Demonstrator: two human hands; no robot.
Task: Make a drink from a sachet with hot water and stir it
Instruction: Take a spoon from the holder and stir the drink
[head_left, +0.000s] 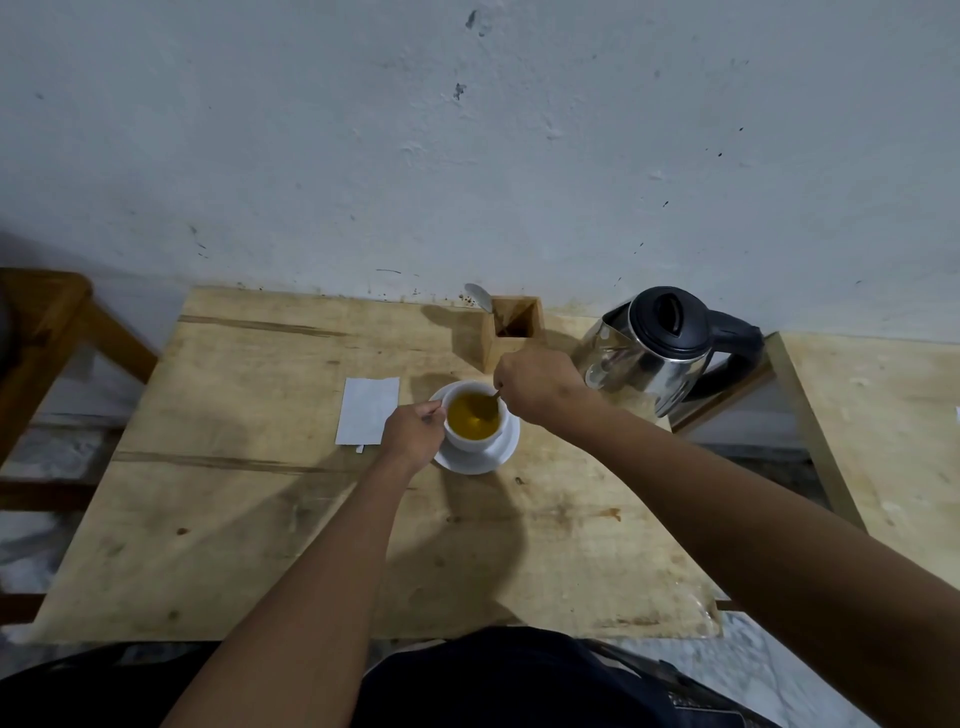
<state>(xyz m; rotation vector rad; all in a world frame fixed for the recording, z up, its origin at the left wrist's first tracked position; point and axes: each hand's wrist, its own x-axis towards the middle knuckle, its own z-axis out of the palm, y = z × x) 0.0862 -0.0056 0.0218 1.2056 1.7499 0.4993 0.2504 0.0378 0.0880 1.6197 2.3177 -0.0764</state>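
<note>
A white cup (470, 440) stands on a white saucer (496, 460) in the middle of the wooden table (260, 519). The cup holds an amber-yellow drink (467, 423). My right hand (535, 382) is closed on a spoon (488, 408) whose bowl dips into the liquid. My left hand (413, 434) grips the cup at its left side, fingers around the handle. A white opened sachet (366, 410) lies flat on the table just left of my left hand. A steel kettle (649, 353) with a black lid stands at the back right.
A square wooden holder (511, 332) with another spoon (480, 297) in it stands behind the cup, near the wall. A second wooden table (883, 426) is at the right, a wooden chair (47, 332) at the left.
</note>
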